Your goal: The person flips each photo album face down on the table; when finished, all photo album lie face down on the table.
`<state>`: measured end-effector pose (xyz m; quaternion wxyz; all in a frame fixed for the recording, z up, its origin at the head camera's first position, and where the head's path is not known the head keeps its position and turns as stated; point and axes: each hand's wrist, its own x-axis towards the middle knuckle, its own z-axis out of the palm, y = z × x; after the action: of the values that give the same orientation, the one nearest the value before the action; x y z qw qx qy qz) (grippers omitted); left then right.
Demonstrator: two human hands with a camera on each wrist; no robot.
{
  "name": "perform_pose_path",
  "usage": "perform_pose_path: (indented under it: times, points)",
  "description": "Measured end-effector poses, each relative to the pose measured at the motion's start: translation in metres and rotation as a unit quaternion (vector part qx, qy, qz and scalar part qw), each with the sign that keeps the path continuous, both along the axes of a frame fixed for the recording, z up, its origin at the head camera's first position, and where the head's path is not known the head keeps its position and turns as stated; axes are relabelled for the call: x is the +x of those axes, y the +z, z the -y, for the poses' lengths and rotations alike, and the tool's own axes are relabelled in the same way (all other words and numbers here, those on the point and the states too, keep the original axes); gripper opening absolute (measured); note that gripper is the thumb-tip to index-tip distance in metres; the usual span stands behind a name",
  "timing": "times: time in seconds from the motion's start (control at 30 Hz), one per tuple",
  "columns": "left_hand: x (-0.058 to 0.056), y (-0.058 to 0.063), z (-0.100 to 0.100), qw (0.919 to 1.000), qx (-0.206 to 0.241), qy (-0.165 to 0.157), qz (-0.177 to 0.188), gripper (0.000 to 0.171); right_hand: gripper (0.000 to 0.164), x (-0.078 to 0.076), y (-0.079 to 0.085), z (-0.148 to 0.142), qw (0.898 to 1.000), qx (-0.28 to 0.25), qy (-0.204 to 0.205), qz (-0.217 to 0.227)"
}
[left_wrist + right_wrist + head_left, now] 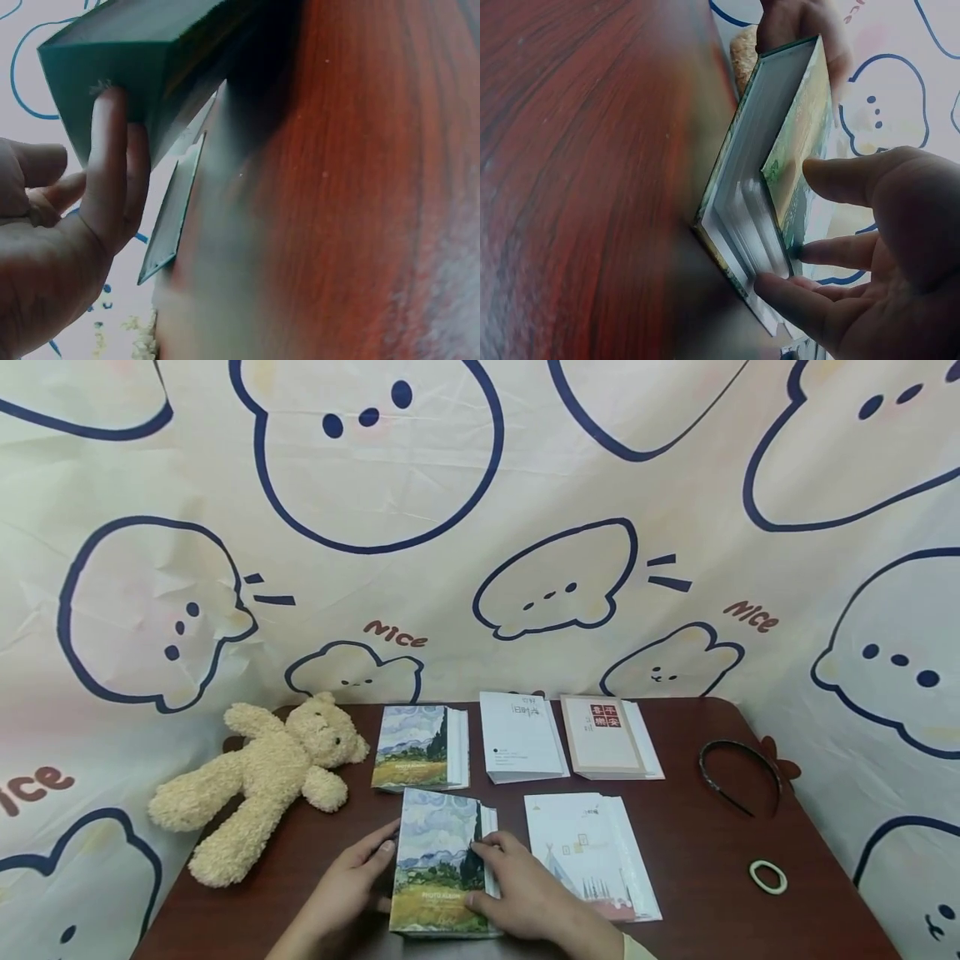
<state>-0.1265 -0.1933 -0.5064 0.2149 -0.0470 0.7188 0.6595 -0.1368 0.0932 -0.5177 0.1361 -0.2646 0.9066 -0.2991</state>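
Note:
A thick photo album (438,860) with a painted landscape cover tilts off the table at the front centre. My left hand (352,877) is at its left side. In the left wrist view, nearly straight fingers (109,165) touch the green spine (112,90), and the thumb stays apart from it. My right hand (517,885) holds the opposite side. The right wrist view has its thumb (840,176) on the cover and another fingertip at the page edges (742,225). The front cover stands slightly away from the pages.
Behind lie a matching landscape album (410,747), a white album (521,735) and a beige album (603,735). A tent-patterned album (581,852) is right of my hands. A teddy bear (273,777) lies left; a headband (738,752) and a pale green ring (768,877) lie right.

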Motion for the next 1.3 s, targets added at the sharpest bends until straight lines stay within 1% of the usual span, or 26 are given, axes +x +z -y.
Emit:
perform_pose_path:
  times: [0.07, 0.17, 0.33, 0.47, 0.57, 0.67, 0.8, 0.83, 0.97, 1.03, 1.1, 1.2, 1.3]
  points:
    - [-0.001, 0.001, 0.001, 0.9999, -0.009, -0.002, -0.014, 0.061, 0.073, 0.0, 0.001, 0.001, 1.0, -0.003, -0.003, 0.008]
    - [-0.002, 0.004, 0.002, 0.9986, -0.04, -0.001, -0.036, 0.06, 0.074, -0.001, 0.004, 0.004, 1.0, -0.006, -0.009, 0.017]
    - [-0.004, 0.006, 0.001, 0.9948, -0.083, 0.018, -0.057, 0.057, 0.075, -0.002, 0.004, 0.006, 0.999, -0.018, -0.01, 0.025]
    - [-0.005, 0.007, -0.002, 0.9898, -0.11, 0.035, -0.083, 0.054, 0.077, -0.002, 0.003, 0.008, 0.999, -0.028, -0.004, 0.027]
    - [-0.005, 0.009, -0.003, 0.99, -0.099, 0.044, -0.09, 0.054, 0.077, -0.001, 0.004, 0.009, 0.998, -0.039, 0.003, 0.039]
    - [-0.004, 0.012, -0.004, 0.9911, -0.082, 0.052, -0.091, 0.053, 0.074, 0.0, 0.004, 0.011, 0.996, -0.058, 0.01, 0.063]
    - [-0.003, 0.014, -0.005, 0.9924, -0.067, 0.054, -0.089, 0.054, 0.071, 0.0, 0.004, 0.012, 0.992, -0.09, 0.017, 0.091]
    - [-0.003, 0.015, -0.006, 0.9924, -0.065, 0.054, -0.09, 0.054, 0.071, 0.0, 0.004, 0.012, 0.991, -0.096, 0.018, 0.093]
    - [-0.003, 0.018, -0.007, 0.9916, -0.065, 0.053, -0.098, 0.055, 0.07, -0.001, 0.003, 0.014, 0.987, -0.124, 0.021, 0.095]
    - [-0.003, 0.019, -0.008, 0.9902, -0.073, 0.053, -0.107, 0.055, 0.07, -0.001, 0.003, 0.015, 0.988, -0.125, 0.023, 0.083]
    - [-0.002, 0.021, -0.009, 0.9892, -0.076, 0.054, -0.113, 0.054, 0.07, -0.001, 0.002, 0.017, 0.988, -0.127, 0.023, 0.081]
    - [0.0, 0.024, -0.01, 0.9877, -0.079, 0.054, -0.124, 0.053, 0.069, -0.001, 0.001, 0.019, 0.986, -0.139, 0.024, 0.091]
    - [0.001, 0.026, -0.012, 0.9868, -0.079, 0.053, -0.131, 0.052, 0.068, -0.001, 0.0, 0.021, 0.98, -0.159, 0.024, 0.113]
